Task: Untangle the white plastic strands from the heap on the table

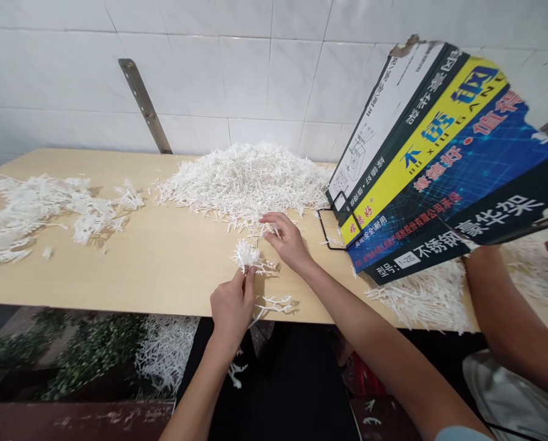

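While the left hand (231, 306) pinches them, white sprigs (245, 253) point forward.

matt plastic sprigs (250, 177), smooth tabletop (140, 275)

soft, even light brightens the glossy white tiled wall (200, 73) and the flat pale wooden tabletop (163, 269), its shadows faint; below, leafy green plants (94, 352) sit dim. wide-angle stretch skews the tall blue-and-yellow printed cardboard (439, 165) at right.
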A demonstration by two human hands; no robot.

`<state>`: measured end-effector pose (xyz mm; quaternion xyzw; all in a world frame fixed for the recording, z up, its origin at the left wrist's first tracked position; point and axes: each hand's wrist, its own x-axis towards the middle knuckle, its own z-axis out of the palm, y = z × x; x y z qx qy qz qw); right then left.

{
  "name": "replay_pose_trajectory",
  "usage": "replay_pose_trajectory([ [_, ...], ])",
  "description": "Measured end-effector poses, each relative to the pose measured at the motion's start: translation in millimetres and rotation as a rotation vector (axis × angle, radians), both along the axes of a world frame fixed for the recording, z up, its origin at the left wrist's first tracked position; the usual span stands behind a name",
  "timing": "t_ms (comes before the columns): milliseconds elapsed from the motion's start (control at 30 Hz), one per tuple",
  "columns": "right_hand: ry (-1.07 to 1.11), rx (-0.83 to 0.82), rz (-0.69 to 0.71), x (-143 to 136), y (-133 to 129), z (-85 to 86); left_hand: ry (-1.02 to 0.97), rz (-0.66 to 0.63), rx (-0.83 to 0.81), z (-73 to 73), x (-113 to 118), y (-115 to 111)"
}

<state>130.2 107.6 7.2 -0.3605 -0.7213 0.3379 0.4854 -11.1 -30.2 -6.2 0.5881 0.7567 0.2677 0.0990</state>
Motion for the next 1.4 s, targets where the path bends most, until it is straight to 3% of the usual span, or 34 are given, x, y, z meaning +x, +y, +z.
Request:
replay_pose_trajectory([
  [133, -0.033, 0.191, 0.119, 5, -12, 11.6, -0.253, -0.026, -0.005, 6.2, -7, 2],
  [200, -0.033, 0.203, 0.172, 4, -21, 15.0, -0.343, -0.059, 0.005, 8.9, -10, 2],
  [367, -0.095, -0.073, 0.252, -12, -34, 10.3, -0.396, -0.099, 0.019, 11.5, -11, 1],
  [567, 0.245, -0.339, -0.04, -14, -10, -12.4, -0.36, -0.102, 0.014, 9.6, -10, -2],
  [633, 0.347, -0.376, -0.14, -12, -3, -17.0, -0.399, -0.108, 0.031, 9.3, -11, -3],
  [700, 0.348, -0.354, -0.151, -12, -1, -16.7, -0.432, -0.12, 0.045, 9.4, -12, -3],
  [900, 0.067, -0.038, 0.147, -7, -19, 10.6, -0.424, -0.126, 0.03, 9.7, -13, 1],
  [1000, 0.052, -0.067, 0.366, -3, -29, 20.7, -0.376, -0.125, 0.018, 9.4, -12, 1],
  [1067, 0.051, -0.156, 0.424, -5, -31, 19.8, -0.265, -0.122, 0.005, 8.7, -10, 1],
  [1167, 0.17, -0.282, 0.269, -8, -23, 8.2, -0.112, -0.133, -0.007, 6.5, -7, -2],
  [1300, 0.541, -0.352, -0.19, -2, 3, -9.5, -0.053, -0.15, 0.007, 3.3, -7, -4],
  [1333, 0.562, -0.344, -0.23, 1, 7, -11.4, -0.064, -0.149, 0.01, 3.0, -7, -4],
  [1400, 0.462, -0.294, -0.177, 3, 9, -11.1, -0.12, -0.143, 0.012, 3.5, -8, -3],
])
